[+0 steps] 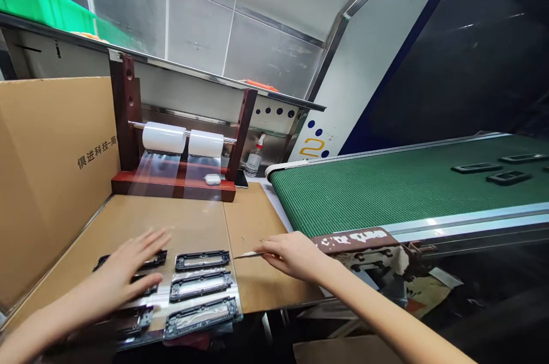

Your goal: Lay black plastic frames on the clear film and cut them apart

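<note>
Left hand (128,267) wide open, fingers spread, right over six black frames (201,286) in two rows of three on clear film (154,175), two white rolls (164,137) up behind. Right hand (291,255) narrow, pinching one thin pointed tool (246,255) just above the cardboard (257,227). Off to the right, green belt (386,192) with three more frames (508,178), plus a fourth cut off at the edge.

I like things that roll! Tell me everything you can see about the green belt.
The belt is a long, flat green band with a fine woven-looking surface. Shiny metal rails run along its sides, and its near end curves round a white edge. It stretches away to the right, beside the cardboard-covered table. Dark rectangular frames lie flat on top. A worn brown patch sits at its near side. I can't tell if it's moving.
</note>
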Motion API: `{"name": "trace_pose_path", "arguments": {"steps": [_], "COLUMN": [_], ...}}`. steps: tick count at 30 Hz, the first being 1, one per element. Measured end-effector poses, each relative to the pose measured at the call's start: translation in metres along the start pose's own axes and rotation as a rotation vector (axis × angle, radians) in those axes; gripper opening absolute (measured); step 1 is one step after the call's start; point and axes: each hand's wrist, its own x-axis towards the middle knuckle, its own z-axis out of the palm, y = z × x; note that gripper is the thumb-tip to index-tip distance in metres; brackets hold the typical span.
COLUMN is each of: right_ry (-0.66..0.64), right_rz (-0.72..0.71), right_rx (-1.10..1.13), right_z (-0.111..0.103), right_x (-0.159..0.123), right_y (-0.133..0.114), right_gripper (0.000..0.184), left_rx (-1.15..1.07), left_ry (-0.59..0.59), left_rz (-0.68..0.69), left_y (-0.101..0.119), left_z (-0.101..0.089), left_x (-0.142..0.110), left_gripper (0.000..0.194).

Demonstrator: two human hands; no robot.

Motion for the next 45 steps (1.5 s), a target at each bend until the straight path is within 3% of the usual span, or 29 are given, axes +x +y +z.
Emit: {"name": "trace_pose_path", "arguments": {"steps": [5, 12, 18, 25, 34, 45], "right_ry": [0.165, 0.243, 0.221, 0.195, 0.178, 0.2], "right_rz": [-0.04, -0.192, -0.259, -0.308, -0.346, -0.334], "right_rx": [0.195, 0.231, 0.155, 0.135, 0.151, 0.148], "right_z": [0.009, 0.025, 0.028, 0.031, 0.035, 0.04], "right_x": [0.026, 0.116, 0.161, 0.175, 0.173, 0.167], "right_y": [-0.041, -0.128, -0.164, -0.174, -0.155, -0.147], "right_gripper": [0.029, 0.033, 0.033, 0.033, 0.033, 0.033], "left_rx": [-0.069, -0.106, -0.128, -0.13, -0.135, -0.121], "left_ry": [0.18, 0.14, 0.056, 0.002, -0.005, -0.034], "left_rz": [-0.176, -0.239, -0.21, -0.217, -0.201, -0.225], "left_y": [-0.046, -0.073, -0.078, -0.083, -0.086, -0.08], "left_z": [-0.023, -0.016, -0.011, -0.009, -0.01, -0.014], "left_x": [-0.036, -0.078, -0.08, -0.08, -0.081, -0.08], "left_gripper": [0.065, 0.066, 0.059, 0.058, 0.054, 0.067]}}
